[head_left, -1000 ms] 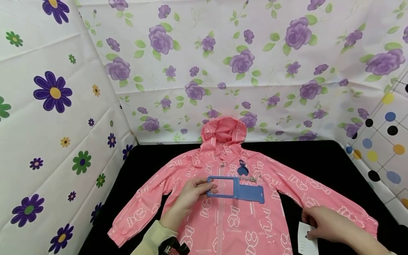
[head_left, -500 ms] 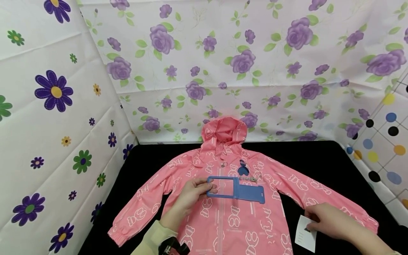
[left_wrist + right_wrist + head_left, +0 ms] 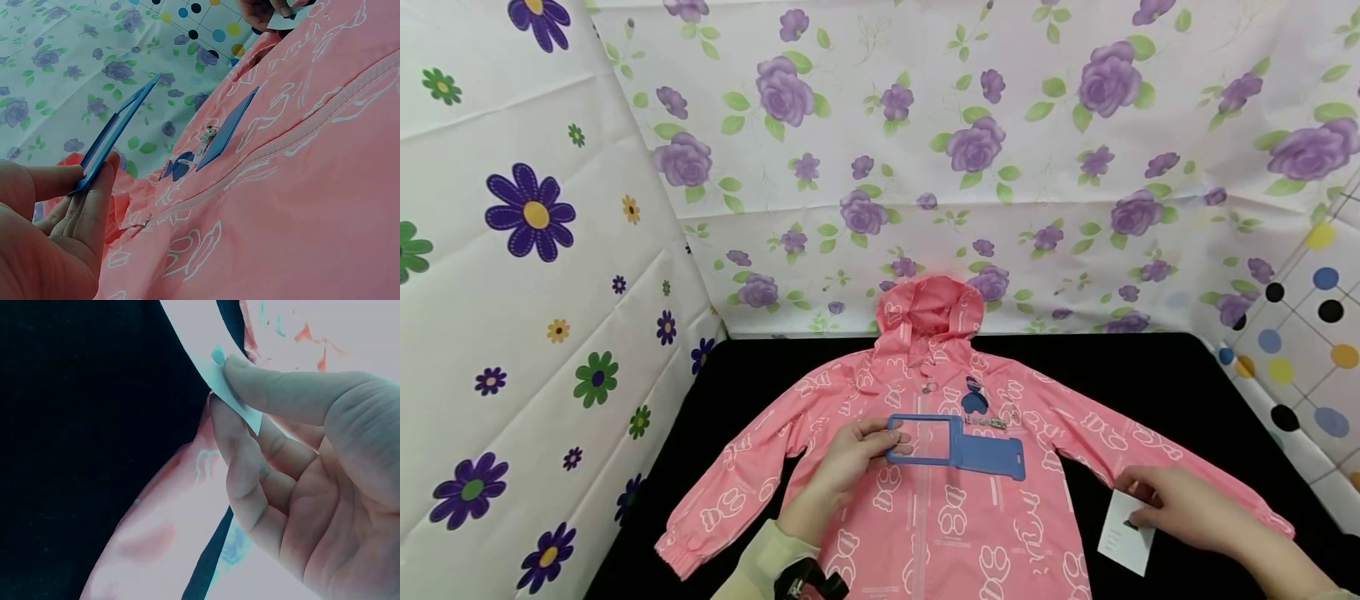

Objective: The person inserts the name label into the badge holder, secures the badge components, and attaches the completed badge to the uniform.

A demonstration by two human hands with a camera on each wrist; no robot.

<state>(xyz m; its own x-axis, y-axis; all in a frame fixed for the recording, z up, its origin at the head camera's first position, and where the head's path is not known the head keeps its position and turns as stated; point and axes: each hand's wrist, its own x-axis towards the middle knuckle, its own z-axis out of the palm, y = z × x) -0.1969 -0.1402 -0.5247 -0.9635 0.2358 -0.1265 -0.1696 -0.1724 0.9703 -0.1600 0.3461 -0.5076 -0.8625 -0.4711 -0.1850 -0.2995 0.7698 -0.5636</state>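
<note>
My left hand (image 3: 850, 457) pinches the left end of an open blue card holder frame (image 3: 956, 442), thumb on one face and fingers on the other. The left wrist view shows this frame (image 3: 127, 115) held above a flat blue holder panel (image 3: 228, 132), which lies over the pink hooded jacket (image 3: 917, 508). Beside the panel are a dark blue heart badge (image 3: 975, 403) and a small metallic strap (image 3: 988, 423). Off the jacket's right side, my right hand (image 3: 1187, 507) pinches a white card (image 3: 1123, 542) with printed lines and a small dark picture between thumb and index finger.
The jacket lies face up with both sleeves spread, on a black tabletop (image 3: 767, 375). A flowered white cloth (image 3: 850, 125) stands behind, another (image 3: 535, 333) at the left, and a dotted panel (image 3: 1315, 333) at the right.
My right hand has risen a little, away from me, and the card has turned and shows more of its face. The left hand and the blue frame stay in place.
</note>
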